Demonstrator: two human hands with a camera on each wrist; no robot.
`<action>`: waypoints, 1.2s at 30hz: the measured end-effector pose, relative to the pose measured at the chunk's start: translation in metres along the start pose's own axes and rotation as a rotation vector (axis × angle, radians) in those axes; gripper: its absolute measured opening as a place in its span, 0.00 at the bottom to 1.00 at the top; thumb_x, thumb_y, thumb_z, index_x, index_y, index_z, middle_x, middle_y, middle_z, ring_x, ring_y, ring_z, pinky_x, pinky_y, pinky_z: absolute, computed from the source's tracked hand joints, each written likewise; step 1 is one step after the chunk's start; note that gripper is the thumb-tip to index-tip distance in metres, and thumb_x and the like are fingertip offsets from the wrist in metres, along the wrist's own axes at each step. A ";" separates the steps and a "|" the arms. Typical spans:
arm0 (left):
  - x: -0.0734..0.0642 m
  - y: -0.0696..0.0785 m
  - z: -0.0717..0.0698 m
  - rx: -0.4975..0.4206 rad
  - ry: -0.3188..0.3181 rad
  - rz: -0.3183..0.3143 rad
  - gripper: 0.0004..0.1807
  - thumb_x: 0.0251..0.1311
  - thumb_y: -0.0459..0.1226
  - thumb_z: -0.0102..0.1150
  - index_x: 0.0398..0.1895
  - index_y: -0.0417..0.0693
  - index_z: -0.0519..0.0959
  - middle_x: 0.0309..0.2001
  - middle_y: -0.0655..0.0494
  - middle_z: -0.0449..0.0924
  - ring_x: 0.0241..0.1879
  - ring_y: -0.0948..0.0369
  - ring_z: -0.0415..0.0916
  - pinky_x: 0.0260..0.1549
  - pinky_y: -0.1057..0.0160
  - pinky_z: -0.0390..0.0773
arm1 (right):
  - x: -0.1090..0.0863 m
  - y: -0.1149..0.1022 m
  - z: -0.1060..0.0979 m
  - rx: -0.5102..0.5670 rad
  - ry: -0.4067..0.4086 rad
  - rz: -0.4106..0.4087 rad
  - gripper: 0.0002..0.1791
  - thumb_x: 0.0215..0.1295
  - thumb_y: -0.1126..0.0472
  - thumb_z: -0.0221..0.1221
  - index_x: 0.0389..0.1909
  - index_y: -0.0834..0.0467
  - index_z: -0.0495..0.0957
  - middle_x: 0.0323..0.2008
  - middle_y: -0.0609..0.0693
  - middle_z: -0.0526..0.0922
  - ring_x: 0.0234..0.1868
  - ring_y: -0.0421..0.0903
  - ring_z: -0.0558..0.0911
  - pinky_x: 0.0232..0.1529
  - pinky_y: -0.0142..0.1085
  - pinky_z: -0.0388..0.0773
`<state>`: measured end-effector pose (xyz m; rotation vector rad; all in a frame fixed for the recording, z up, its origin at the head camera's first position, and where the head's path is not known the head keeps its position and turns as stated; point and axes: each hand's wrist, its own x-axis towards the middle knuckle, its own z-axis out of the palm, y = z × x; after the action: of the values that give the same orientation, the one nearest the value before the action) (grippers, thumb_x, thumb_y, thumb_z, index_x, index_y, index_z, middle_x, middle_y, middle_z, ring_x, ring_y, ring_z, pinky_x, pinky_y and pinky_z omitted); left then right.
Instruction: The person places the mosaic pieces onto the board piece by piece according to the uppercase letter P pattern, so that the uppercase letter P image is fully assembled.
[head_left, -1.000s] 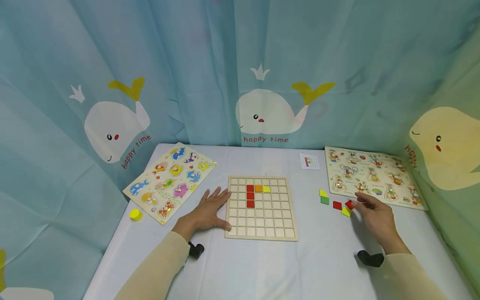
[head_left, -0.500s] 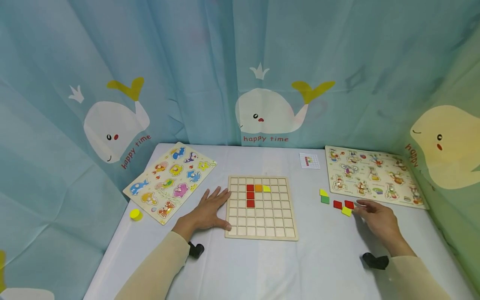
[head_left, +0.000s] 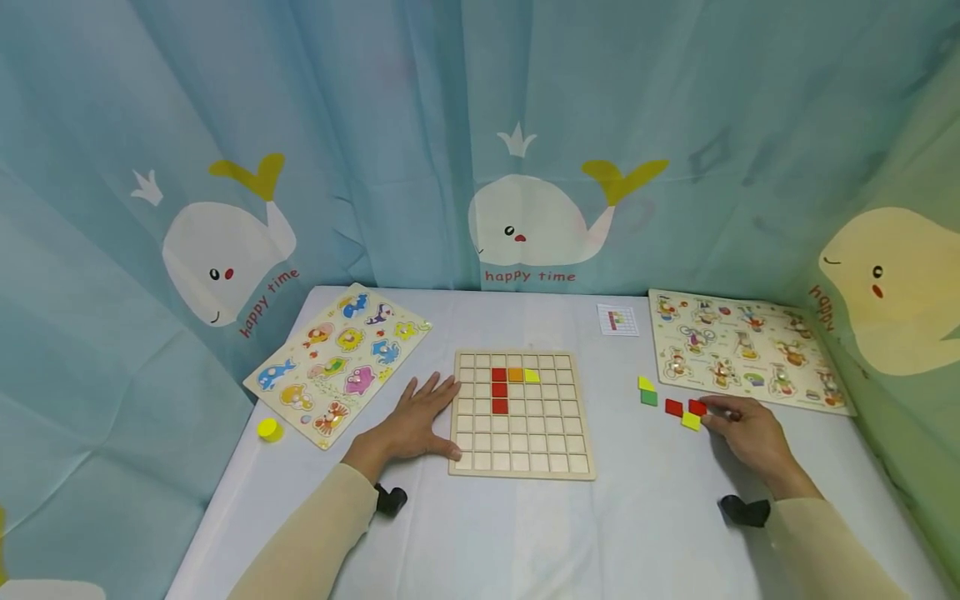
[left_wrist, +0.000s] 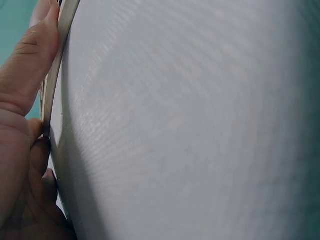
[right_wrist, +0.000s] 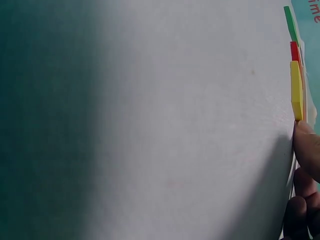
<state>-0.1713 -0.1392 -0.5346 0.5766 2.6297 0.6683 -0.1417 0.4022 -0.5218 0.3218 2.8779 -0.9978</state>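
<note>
In the head view my left hand (head_left: 415, 421) lies with fingers spread at the left edge of a wooden grid board (head_left: 522, 477). Its thumb touches the board's edge in the left wrist view. Red, orange and yellow square tiles (head_left: 531, 376) sit in some of the cells. To the right, my right hand (head_left: 750, 433) has its index finger and thumb at the right end of a loose red tile (head_left: 697, 407); I cannot tell whether they pinch it. The thumb tip is right at the end of a yellow tile (right_wrist: 297, 90) in the right wrist view.
Another red tile (head_left: 673, 407), a green tile (head_left: 648, 398) and a yellow piece (head_left: 645, 382) lie nearby. A printed card (head_left: 618, 320) and an animal puzzle board (head_left: 750, 350) are behind them. A sea-animal puzzle (head_left: 341, 362) and a yellow disc (head_left: 270, 430) are at left.
A second ago the loose red tile was tilted at my right fingertips; now it lies flat beside the yellow tile. The right hand drew back, then came in again. The left hand stayed put.
</note>
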 end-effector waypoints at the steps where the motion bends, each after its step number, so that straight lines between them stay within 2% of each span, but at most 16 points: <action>1: 0.000 0.000 0.000 0.000 0.001 0.003 0.67 0.48 0.63 0.79 0.87 0.57 0.51 0.87 0.61 0.44 0.87 0.57 0.30 0.84 0.49 0.25 | 0.000 0.000 0.000 -0.006 0.004 0.008 0.24 0.74 0.63 0.62 0.67 0.68 0.76 0.65 0.74 0.70 0.56 0.68 0.70 0.52 0.60 0.71; 6: 0.000 -0.001 0.000 -0.004 0.002 0.016 0.67 0.47 0.64 0.78 0.87 0.56 0.51 0.87 0.59 0.45 0.87 0.56 0.30 0.84 0.48 0.24 | 0.001 -0.002 0.001 -0.021 0.011 0.041 0.24 0.74 0.63 0.62 0.66 0.69 0.76 0.63 0.73 0.72 0.56 0.68 0.71 0.54 0.63 0.71; 9: 0.000 -0.001 0.000 -0.006 0.002 0.016 0.67 0.48 0.63 0.79 0.87 0.56 0.51 0.87 0.59 0.45 0.87 0.56 0.30 0.84 0.48 0.24 | 0.001 -0.004 0.001 -0.018 0.011 0.061 0.22 0.74 0.62 0.62 0.64 0.68 0.77 0.60 0.71 0.73 0.53 0.65 0.70 0.51 0.58 0.70; 14: -0.001 0.000 0.000 -0.007 0.003 0.014 0.67 0.47 0.64 0.78 0.87 0.57 0.51 0.87 0.60 0.45 0.87 0.57 0.31 0.84 0.48 0.25 | -0.002 -0.005 0.002 0.003 0.014 0.098 0.25 0.76 0.58 0.61 0.68 0.67 0.75 0.60 0.69 0.73 0.52 0.62 0.69 0.46 0.48 0.68; 19: -0.002 0.000 0.000 -0.007 0.002 0.010 0.67 0.47 0.64 0.79 0.87 0.56 0.51 0.87 0.60 0.45 0.87 0.56 0.30 0.84 0.49 0.25 | -0.003 -0.004 0.004 0.042 0.066 0.122 0.27 0.77 0.56 0.62 0.71 0.65 0.73 0.61 0.69 0.77 0.53 0.61 0.74 0.44 0.40 0.73; 22: -0.002 0.000 0.000 -0.009 0.003 0.010 0.67 0.47 0.63 0.79 0.87 0.56 0.51 0.87 0.60 0.45 0.87 0.56 0.31 0.84 0.49 0.25 | -0.003 -0.004 0.006 0.051 0.119 0.115 0.26 0.77 0.56 0.63 0.69 0.64 0.76 0.58 0.67 0.81 0.49 0.53 0.77 0.36 0.30 0.75; 24: -0.002 0.000 0.000 -0.004 0.003 0.010 0.67 0.47 0.64 0.78 0.87 0.56 0.51 0.87 0.60 0.45 0.87 0.56 0.31 0.84 0.49 0.25 | -0.004 -0.005 0.007 0.050 0.155 0.092 0.24 0.76 0.56 0.64 0.67 0.63 0.77 0.56 0.66 0.83 0.44 0.44 0.78 0.31 0.25 0.74; 26: -0.001 0.000 0.000 0.002 0.001 0.011 0.67 0.48 0.64 0.78 0.87 0.56 0.51 0.87 0.60 0.44 0.87 0.56 0.30 0.84 0.49 0.25 | -0.004 -0.008 0.007 0.052 0.181 0.067 0.23 0.76 0.57 0.64 0.66 0.63 0.79 0.55 0.66 0.84 0.40 0.37 0.76 0.28 0.22 0.73; 28: -0.001 0.000 0.000 0.007 0.001 0.014 0.67 0.48 0.64 0.78 0.87 0.56 0.51 0.87 0.60 0.44 0.87 0.56 0.30 0.84 0.49 0.25 | -0.005 -0.012 0.008 0.062 0.190 0.053 0.24 0.75 0.56 0.64 0.66 0.62 0.79 0.55 0.66 0.85 0.39 0.34 0.75 0.28 0.22 0.73; 36: 0.000 -0.001 -0.001 0.004 -0.002 0.016 0.67 0.48 0.64 0.77 0.87 0.56 0.50 0.87 0.59 0.44 0.87 0.56 0.30 0.84 0.48 0.26 | -0.005 -0.035 0.011 0.103 0.160 0.051 0.25 0.76 0.54 0.63 0.68 0.60 0.78 0.57 0.65 0.83 0.47 0.46 0.77 0.30 0.23 0.74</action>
<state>-0.1718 -0.1404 -0.5342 0.6003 2.6281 0.6669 -0.1450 0.3675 -0.5087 0.5015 2.9460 -1.1647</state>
